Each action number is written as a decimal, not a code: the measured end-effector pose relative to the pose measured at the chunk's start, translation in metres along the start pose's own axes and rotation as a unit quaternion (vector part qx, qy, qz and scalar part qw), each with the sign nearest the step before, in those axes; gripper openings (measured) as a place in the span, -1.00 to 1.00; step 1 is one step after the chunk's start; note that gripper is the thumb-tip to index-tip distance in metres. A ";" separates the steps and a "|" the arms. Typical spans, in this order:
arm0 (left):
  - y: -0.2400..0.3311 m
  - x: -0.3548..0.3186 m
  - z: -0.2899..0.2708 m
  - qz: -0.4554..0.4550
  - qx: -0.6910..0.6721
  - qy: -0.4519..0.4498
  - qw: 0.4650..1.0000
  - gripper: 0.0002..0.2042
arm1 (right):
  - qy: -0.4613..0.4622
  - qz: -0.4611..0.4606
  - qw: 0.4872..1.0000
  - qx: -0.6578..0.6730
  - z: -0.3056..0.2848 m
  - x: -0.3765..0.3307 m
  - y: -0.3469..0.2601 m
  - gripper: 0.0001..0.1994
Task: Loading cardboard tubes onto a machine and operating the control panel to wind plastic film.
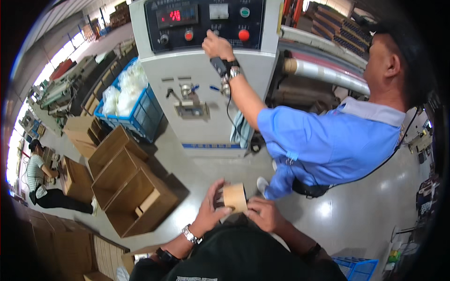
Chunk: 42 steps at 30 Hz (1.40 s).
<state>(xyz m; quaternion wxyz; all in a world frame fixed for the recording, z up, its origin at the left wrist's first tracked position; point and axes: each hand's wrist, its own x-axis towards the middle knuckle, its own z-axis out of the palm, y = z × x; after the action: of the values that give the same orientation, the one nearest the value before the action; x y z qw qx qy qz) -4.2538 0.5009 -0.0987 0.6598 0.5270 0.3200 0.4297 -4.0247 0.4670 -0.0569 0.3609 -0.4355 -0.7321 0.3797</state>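
Both hands (209,213) (269,216) hold tan roll (234,197) at edges; floor (347,206) (glossy) rightward

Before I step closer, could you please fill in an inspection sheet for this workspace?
Surface: grey floor, glossy, with bright reflections; the work is held above it.
Job's things: one short tan roll, held in front of the body.
Clutter: open cardboard boxes to the left; behind them, a blue crate of pale plastic bags.
Hands: left hand at the roll's left side, right hand at its right edge.
Cables: a thin dark cable hangs below the co-worker's wrist.
Surroundings: a grey machine cabinet ahead; a co-worker in blue reaches to its control panel; another person bends at far left.
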 end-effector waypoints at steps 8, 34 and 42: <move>0.024 0.000 0.009 0.034 0.017 0.017 0.999 -0.10 | -0.004 -0.045 0.997 -0.062 -0.004 0.015 -0.022 -0.92; 0.021 -0.006 0.014 0.017 0.021 0.025 0.999 -0.20 | -0.009 -0.026 0.999 -0.019 0.001 0.005 -0.016 -0.87; 0.023 -0.009 0.016 0.003 0.026 0.027 0.999 -0.20 | -0.021 -0.005 1.000 -0.022 0.001 0.002 -0.014 -0.88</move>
<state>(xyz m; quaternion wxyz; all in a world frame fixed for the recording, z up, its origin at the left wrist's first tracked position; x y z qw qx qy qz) -4.2490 0.4878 -0.0732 0.6361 0.5329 0.3468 0.4371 -4.0309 0.4639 -0.0448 0.3377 -0.4316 -0.7496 0.3711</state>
